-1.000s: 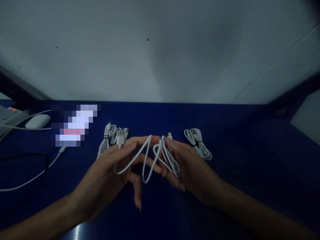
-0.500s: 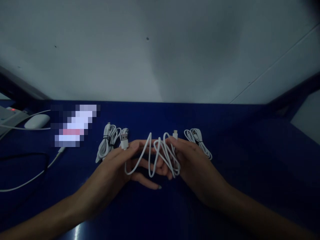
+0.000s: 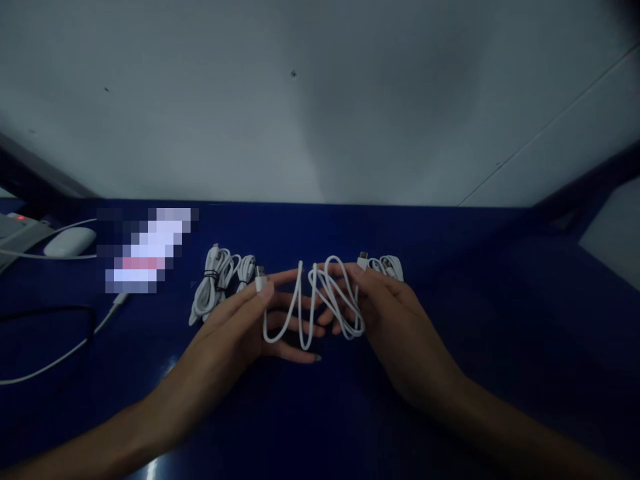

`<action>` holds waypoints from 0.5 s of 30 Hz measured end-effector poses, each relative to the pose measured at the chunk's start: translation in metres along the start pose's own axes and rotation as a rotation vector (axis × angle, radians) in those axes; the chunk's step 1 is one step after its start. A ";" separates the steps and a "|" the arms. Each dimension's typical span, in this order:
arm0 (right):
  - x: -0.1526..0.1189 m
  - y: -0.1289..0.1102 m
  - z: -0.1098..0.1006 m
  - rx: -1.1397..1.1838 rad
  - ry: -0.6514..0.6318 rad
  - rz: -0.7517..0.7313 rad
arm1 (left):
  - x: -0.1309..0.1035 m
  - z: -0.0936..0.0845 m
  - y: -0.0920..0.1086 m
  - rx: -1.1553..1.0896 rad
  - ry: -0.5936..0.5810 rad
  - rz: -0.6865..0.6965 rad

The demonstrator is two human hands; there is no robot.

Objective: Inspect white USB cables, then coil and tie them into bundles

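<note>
A white cable (image 3: 306, 340) hangs in loose zigzag loops between my two hands, above the blue table. My left hand (image 3: 240, 320) pinches it near its USB plug (image 3: 261, 277) with the thumb, while the other fingers stretch out behind the loops. The thumb of my right hand (image 3: 395, 313) presses the cable near the other plug (image 3: 363, 259), and its fingertips reach behind the loops, close to the left fingers. The looped part lies nearer the right hand.
Bundled white cables (image 3: 212, 283) with black ties lie behind my left hand, and another bundle (image 3: 393, 267) behind my right. At left are a pixelated bright phone-like object (image 3: 150, 247), a white mouse-like object (image 3: 70, 242), a power strip (image 3: 23, 237) and cords.
The USB plug and my left thumb have moved right and slightly up. The plug at my right hand has shifted right, and that hand now covers more of the bundle behind it.
</note>
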State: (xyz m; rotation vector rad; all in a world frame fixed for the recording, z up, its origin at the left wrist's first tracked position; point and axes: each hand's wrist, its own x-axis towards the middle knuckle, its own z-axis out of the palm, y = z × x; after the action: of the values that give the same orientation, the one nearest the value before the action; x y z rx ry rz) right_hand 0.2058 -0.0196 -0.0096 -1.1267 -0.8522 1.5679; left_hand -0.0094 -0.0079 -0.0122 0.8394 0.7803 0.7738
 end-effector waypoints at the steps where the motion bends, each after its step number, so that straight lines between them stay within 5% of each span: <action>1: 0.000 0.001 0.000 0.000 0.009 -0.004 | 0.000 0.002 0.001 -0.015 0.015 0.008; 10: -0.006 -0.005 0.004 -0.033 0.093 -0.070 | 0.000 0.004 0.008 -0.010 0.070 0.065; 15: -0.005 -0.004 0.001 0.061 -0.012 -0.105 | 0.001 0.008 0.008 0.002 0.066 0.115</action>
State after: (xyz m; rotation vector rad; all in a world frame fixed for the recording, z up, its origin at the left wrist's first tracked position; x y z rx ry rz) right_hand 0.2067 -0.0232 -0.0040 -1.0141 -0.8518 1.5058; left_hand -0.0047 -0.0060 -0.0021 0.8693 0.7967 0.9069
